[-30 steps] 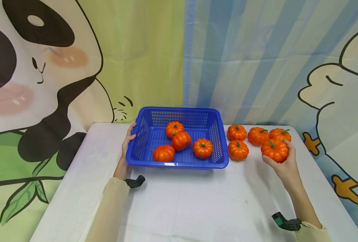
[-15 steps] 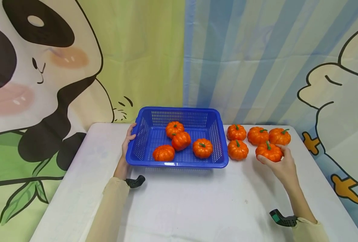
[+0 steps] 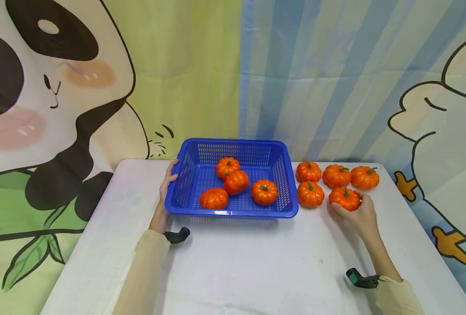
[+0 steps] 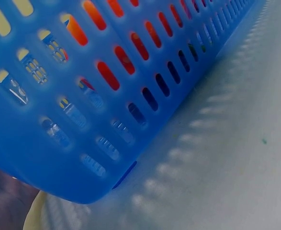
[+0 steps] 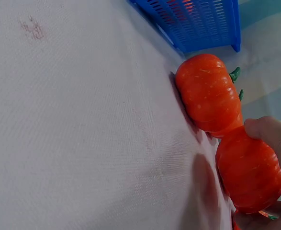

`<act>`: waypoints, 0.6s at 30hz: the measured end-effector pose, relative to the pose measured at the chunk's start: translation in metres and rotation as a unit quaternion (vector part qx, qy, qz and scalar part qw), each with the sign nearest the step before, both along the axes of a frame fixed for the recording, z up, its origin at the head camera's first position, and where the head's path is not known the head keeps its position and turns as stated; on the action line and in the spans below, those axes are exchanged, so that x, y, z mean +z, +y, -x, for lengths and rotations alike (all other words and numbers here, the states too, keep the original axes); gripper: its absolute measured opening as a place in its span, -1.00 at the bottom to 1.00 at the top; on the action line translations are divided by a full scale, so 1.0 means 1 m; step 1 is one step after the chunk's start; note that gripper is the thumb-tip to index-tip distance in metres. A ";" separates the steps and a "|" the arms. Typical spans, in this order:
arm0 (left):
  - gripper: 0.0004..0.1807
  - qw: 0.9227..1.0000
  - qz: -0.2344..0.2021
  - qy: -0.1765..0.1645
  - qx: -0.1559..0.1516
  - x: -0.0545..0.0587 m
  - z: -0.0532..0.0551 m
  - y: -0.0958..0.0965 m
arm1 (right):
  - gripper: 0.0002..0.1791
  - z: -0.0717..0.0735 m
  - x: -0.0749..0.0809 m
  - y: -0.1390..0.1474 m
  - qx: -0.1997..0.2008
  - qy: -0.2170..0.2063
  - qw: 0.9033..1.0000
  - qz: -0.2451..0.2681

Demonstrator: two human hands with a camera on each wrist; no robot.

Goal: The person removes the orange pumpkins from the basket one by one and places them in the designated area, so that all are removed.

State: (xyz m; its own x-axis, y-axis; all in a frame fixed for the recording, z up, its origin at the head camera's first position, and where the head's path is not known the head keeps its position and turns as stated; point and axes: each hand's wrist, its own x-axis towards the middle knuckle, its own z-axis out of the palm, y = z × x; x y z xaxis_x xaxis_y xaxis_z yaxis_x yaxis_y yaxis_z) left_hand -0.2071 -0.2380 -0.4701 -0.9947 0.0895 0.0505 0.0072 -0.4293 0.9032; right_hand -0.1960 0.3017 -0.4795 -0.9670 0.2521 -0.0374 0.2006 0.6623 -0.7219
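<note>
At the right of the table my right hand (image 3: 359, 214) holds a small orange toy pumpkin (image 3: 345, 199) with a green stem, thumb on its near left side and fingers round its right. In the right wrist view this held pumpkin (image 5: 249, 167) sits low over the cloth, close to another pumpkin (image 5: 208, 93). My left hand (image 3: 165, 192) grips the left rim of a blue plastic basket (image 3: 229, 213). Several pumpkins lie in the basket, among them one (image 3: 264, 192) at its right. The left wrist view shows the slotted basket wall (image 4: 83, 120) close up.
Beside the basket's right wall stand two pumpkins, one behind (image 3: 308, 171) and one in front (image 3: 311, 194). Two more, a middle one (image 3: 336, 176) and a far-right one (image 3: 365, 177), sit near the back edge of the white table (image 3: 241, 262). A printed curtain (image 3: 201, 78) hangs behind.
My right hand has moved left and slightly down with the pumpkin, away from the far-right pumpkin and into line with the front one. My left hand and the basket stay put.
</note>
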 end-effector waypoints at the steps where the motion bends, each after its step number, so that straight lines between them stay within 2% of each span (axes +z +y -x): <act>1: -0.37 1.000 -0.002 0.001 -0.001 0.000 0.000 0.000 | 0.03 0.001 -0.002 0.000 0.002 0.002 1.000 -0.002; 8: -0.38 1.000 0.003 0.002 -0.001 -0.001 0.001 0.001 | 0.00 0.003 -0.010 0.002 0.024 0.002 1.000 -0.002; 18: -0.38 1.000 -0.017 0.006 -0.005 0.002 -0.001 0.002 | 0.06 0.005 -0.018 0.002 0.025 -0.062 0.998 0.011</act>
State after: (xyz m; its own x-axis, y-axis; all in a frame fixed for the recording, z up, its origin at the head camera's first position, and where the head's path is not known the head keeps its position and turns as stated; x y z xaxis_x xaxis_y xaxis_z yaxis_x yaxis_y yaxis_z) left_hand -0.2061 -0.2363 -0.4686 -0.9930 0.0984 0.0649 0.0124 -0.4599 0.8879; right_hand -0.2009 0.3035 -0.4977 -0.9662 0.2005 -0.1621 0.2554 0.6581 -0.7083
